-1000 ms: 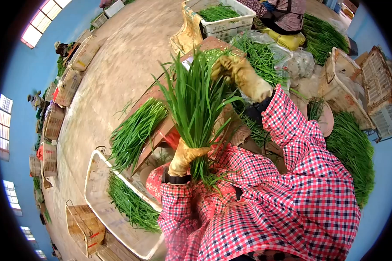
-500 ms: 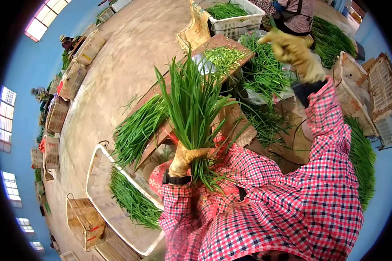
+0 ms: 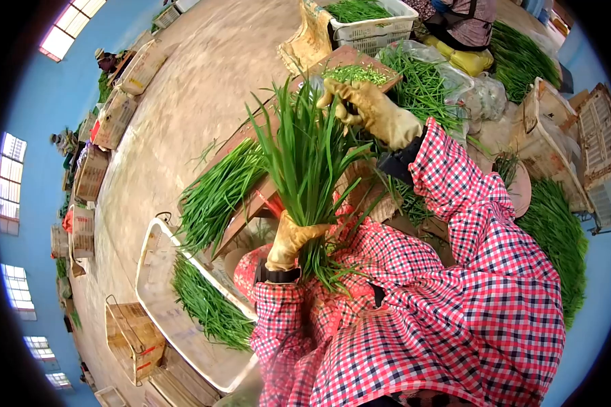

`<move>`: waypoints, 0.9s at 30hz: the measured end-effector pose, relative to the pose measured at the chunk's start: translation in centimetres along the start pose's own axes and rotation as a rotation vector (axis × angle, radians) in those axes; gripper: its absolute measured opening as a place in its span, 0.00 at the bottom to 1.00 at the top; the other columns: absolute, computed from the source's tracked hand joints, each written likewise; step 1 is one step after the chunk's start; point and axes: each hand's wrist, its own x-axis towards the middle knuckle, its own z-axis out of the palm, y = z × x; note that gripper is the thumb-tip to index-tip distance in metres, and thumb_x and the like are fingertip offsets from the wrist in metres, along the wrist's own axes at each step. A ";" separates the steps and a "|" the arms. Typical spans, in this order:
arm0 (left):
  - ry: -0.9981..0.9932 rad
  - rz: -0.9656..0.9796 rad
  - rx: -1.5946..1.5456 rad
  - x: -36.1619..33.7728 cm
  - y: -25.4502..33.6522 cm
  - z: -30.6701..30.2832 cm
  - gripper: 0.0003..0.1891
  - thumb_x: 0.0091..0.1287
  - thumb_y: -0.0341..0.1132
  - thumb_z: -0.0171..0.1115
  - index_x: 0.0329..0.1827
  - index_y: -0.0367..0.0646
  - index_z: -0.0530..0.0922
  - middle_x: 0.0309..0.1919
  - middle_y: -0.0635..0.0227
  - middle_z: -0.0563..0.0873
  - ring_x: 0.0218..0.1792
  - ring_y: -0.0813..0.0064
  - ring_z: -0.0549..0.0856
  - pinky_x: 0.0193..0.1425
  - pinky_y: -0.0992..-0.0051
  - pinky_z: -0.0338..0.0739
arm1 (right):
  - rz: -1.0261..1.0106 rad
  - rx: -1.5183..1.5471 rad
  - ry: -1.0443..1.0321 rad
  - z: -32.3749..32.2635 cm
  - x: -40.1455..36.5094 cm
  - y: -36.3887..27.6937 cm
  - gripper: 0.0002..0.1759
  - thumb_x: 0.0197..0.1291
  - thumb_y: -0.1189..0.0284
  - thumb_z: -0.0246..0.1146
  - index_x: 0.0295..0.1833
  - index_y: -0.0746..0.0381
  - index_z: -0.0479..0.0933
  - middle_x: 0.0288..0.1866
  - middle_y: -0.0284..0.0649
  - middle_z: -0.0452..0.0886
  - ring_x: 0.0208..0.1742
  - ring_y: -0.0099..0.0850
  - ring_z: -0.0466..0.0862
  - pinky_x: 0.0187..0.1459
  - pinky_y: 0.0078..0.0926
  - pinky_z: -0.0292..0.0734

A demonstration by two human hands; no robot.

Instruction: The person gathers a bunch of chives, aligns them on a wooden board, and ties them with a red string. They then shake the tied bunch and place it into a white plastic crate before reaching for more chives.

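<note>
My left hand, in a yellowed work glove, is wrapped round the lower part of a bunch of garlic chives. The long flat leaves stand up from the fist, and the ends hang out below it. My right hand, gloved the same way, hovers beside the upper leaves on the right. Its fingers are curled but apart, with nothing visible between them. Another pile of chives lies on the wooden board to the left of the bunch.
A white crate with chives in it stands at lower left. Small green trimmings lie at the board's far end. Beyond are loose chives on plastic, a full white basket and a seated person. More crates stand at right.
My right hand has swung left and down from the upper right to the leaves of the bunch. My left hand keeps its grip in nearly the same spot.
</note>
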 end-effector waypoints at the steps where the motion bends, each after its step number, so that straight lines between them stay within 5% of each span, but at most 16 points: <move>1: -0.020 0.002 0.031 0.2 -0.4 -0.3 0.16 0.52 0.26 0.72 0.45 0.38 0.81 0.33 0.72 0.85 0.31 0.78 0.82 0.35 0.77 0.77 | 0.008 -0.023 0.024 -0.3 0.7 -0.2 0.18 0.72 0.56 0.58 0.45 0.61 0.81 0.30 0.27 0.78 0.23 0.12 0.72 0.21 0.09 0.65; 7: -0.023 -0.008 0.008 0.5 -0.3 0.1 0.17 0.52 0.26 0.72 0.46 0.36 0.81 0.34 0.72 0.85 0.32 0.79 0.81 0.38 0.76 0.77 | -0.072 -0.023 0.370 -1.4 0.3 -3.2 0.16 0.69 0.60 0.61 0.41 0.63 0.82 0.29 0.34 0.82 0.19 0.14 0.72 0.17 0.10 0.65; 10: -0.031 0.081 0.052 0.7 -0.8 0.3 0.17 0.53 0.26 0.71 0.47 0.36 0.81 0.35 0.72 0.86 0.33 0.79 0.82 0.39 0.76 0.78 | -0.162 -0.095 0.216 -4.4 0.9 -5.0 0.16 0.69 0.60 0.62 0.42 0.64 0.83 0.27 0.31 0.82 0.18 0.15 0.71 0.18 0.08 0.66; 21: -0.155 -0.024 -0.246 1.4 0.3 1.2 0.25 0.50 0.28 0.79 0.52 0.40 0.80 0.43 0.73 0.84 0.42 0.76 0.81 0.49 0.75 0.77 | -0.205 -0.296 0.273 -7.4 2.4 -8.1 0.21 0.70 0.55 0.61 0.41 0.64 0.84 0.21 0.24 0.77 0.18 0.13 0.71 0.18 0.09 0.66; 24: -0.131 -0.015 -0.277 1.3 1.2 1.6 0.24 0.51 0.27 0.78 0.52 0.40 0.80 0.42 0.73 0.84 0.42 0.76 0.81 0.49 0.74 0.77 | -0.166 -0.300 0.242 -7.8 3.1 -8.9 0.18 0.73 0.63 0.55 0.46 0.67 0.83 0.33 0.36 0.84 0.24 0.21 0.74 0.19 0.17 0.67; 27: -0.120 0.008 -0.179 1.5 1.3 1.6 0.26 0.49 0.29 0.76 0.53 0.40 0.79 0.40 0.73 0.83 0.40 0.75 0.81 0.46 0.74 0.78 | -0.076 0.166 0.016 -13.5 7.1 -7.0 0.17 0.70 0.65 0.56 0.43 0.68 0.81 0.27 0.42 0.82 0.22 0.28 0.76 0.26 0.24 0.73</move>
